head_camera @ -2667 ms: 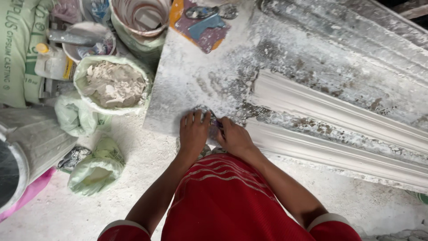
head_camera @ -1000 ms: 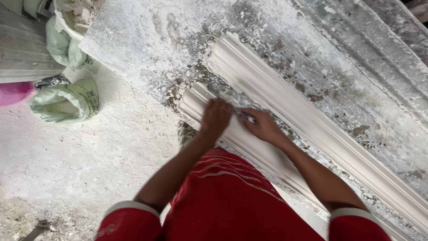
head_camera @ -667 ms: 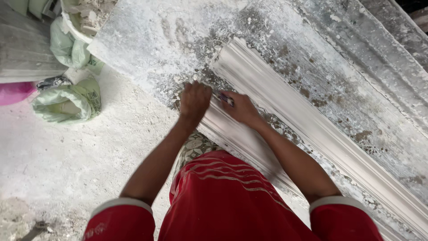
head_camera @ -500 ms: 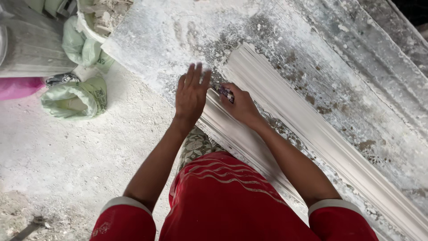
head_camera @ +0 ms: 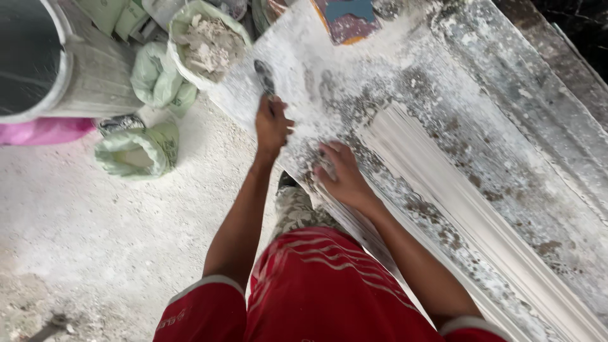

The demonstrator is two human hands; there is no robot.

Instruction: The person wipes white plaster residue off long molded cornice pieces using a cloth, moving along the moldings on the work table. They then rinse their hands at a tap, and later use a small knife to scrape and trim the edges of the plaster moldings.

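My left hand [head_camera: 272, 125] is stretched out over the near corner of a plaster-crusted work table [head_camera: 329, 69]. It grips the handle of a small scraper [head_camera: 264, 76] whose grey blade points away from me. My right hand [head_camera: 342, 174] rests with fingers curled on the end of a long white plaster cornice moulding [head_camera: 456, 202]. That moulding runs diagonally to the lower right along the table. Whether the right hand holds anything is hidden.
A bag of plaster lumps [head_camera: 209, 44] stands left of the table, with crumpled green sacks [head_camera: 136, 152] on the dusty floor below it. A large grey metal drum [head_camera: 57, 63] fills the upper left. A blue and orange object [head_camera: 348, 16] lies at the table's far edge.
My left hand has left the moulding's end and reached up and left across the table, now gripping the scraper. My right hand stays on the moulding. The view has swung back toward the sacks.
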